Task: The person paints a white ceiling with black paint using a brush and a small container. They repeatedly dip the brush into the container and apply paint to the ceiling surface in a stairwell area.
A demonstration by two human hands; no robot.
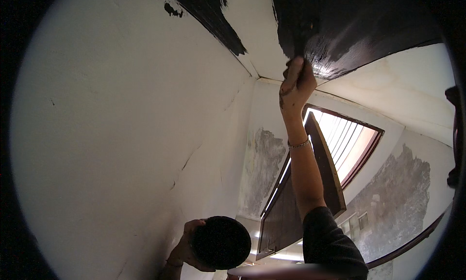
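Observation:
My right arm reaches up to the ceiling (383,71), and my right hand (297,85) is closed, its skin smeared with dark paint. It appears to grip a paintbrush, which is hard to make out against the wet black coating (349,25). Streaks like bristle marks run through the glossy coating beside the fingers. Lower down, near the left wall, my left hand (182,248) clasps a round black container (222,242) by its side. Only the container's dark circular face shows, so what is inside is hidden.
The white left wall (111,124) has thin cracks and a black smudge near its top. A second black strip (218,22) runs along the ceiling edge. Beyond my arm are a barred window (340,139), an open wooden shutter (284,217) and grey, worn wall patches (395,202).

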